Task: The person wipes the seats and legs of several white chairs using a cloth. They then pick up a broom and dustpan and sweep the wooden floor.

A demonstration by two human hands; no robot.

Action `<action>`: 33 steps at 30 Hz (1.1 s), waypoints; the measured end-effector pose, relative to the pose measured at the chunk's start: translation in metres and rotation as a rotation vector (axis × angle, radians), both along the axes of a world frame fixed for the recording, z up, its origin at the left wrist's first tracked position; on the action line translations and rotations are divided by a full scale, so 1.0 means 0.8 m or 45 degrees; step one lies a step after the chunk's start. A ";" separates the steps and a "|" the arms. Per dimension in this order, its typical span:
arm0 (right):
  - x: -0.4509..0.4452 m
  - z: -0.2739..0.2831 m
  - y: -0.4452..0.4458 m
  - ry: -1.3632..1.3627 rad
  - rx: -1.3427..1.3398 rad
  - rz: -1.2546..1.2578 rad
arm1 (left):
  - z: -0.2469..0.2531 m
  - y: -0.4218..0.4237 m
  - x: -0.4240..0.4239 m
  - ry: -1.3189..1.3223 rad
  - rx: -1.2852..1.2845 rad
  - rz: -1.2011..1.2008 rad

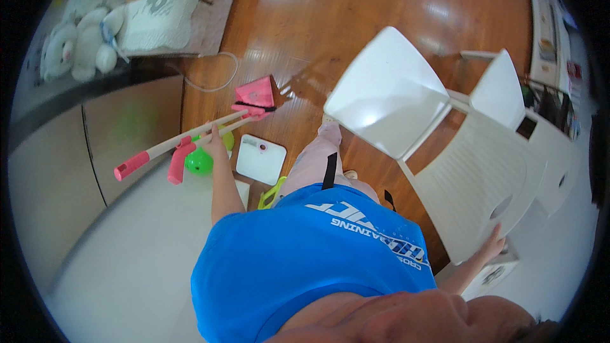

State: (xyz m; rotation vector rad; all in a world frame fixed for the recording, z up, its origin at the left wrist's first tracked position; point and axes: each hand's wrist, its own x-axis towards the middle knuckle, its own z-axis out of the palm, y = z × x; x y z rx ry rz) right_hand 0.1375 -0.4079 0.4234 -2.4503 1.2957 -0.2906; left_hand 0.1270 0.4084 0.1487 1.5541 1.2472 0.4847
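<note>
My left hand [215, 141] is closed around the pale handles of a pink broom and a pink long-handled dustpan [256, 94]. Their pink grips point to the left, while the dustpan and the dark bristles lie away from me near the wooden floor. At the right, my right hand [493, 244] grips the top edge of a white plastic chair's backrest [476, 176], beside its oval hole. The chair's glossy white seat [388, 97] faces up beyond the backrest.
White bathroom scales [260, 159] and a green ball-like object [199, 161] are near my left arm. A second white chair [499, 90] adjoins the first. A cabinet [133, 124] stands left, a white cable [234, 74] beside it; a teddy bear [86, 47] sits above.
</note>
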 end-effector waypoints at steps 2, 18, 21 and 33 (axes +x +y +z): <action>-0.017 -0.013 -0.030 -0.153 0.112 0.070 | 0.008 -0.007 -0.003 -0.012 0.092 -0.262; 0.057 -0.057 -0.002 -0.637 0.731 0.250 | 0.143 -0.187 -0.098 -0.040 0.008 -0.846; 0.072 -0.055 0.011 -0.487 0.459 0.224 | 0.148 -0.224 -0.125 -0.114 0.081 -0.938; 0.043 -0.042 0.071 -1.339 -0.456 0.182 | 0.160 -0.357 -0.192 -0.042 0.046 -1.813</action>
